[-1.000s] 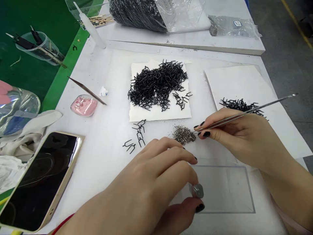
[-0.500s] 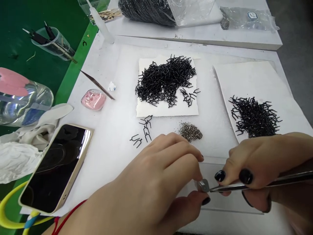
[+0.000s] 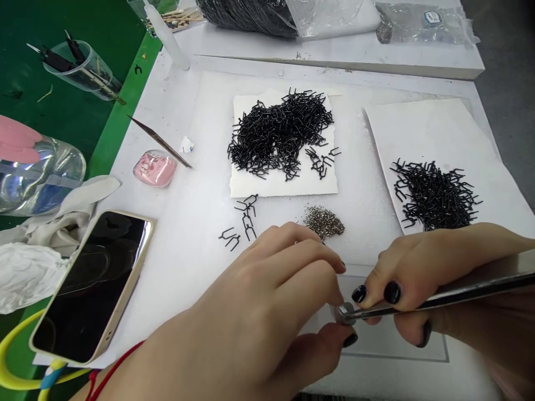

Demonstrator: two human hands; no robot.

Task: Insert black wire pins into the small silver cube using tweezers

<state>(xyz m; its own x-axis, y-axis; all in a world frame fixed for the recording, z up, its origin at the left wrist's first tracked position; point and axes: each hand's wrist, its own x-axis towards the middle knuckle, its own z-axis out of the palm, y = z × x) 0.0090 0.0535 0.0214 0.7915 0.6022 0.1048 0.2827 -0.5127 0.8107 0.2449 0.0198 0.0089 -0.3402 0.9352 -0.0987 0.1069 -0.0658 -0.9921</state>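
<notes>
My left hand [image 3: 267, 312] pinches a small grey metal piece [image 3: 344, 312] between thumb and fingers, low over a clear plastic sheet [image 3: 401, 342]. My right hand [image 3: 422, 278] grips steel tweezers [image 3: 438, 299], and their tip touches the metal piece. Just beyond my fingers lies a small heap of tiny silvery parts [image 3: 325, 221]. A pile of black bent wire clips [image 3: 282, 133] sits on a white paper square, and a second pile of clips [image 3: 437, 195] rests on a paper sheet at the right.
A phone [image 3: 94, 281] lies at the left beside crumpled white cloth [image 3: 37, 256]. A pink lidded case [image 3: 154, 168], a thin pointed stick [image 3: 161, 142], a few loose clips [image 3: 242, 220], a cup of tools [image 3: 79, 69] and plastic bags [image 3: 422, 22] stand around the white board.
My right hand carried the tweezers from the silvery heap down to the metal piece held in my left hand, uncovering the right clip pile. The view shifted slightly.
</notes>
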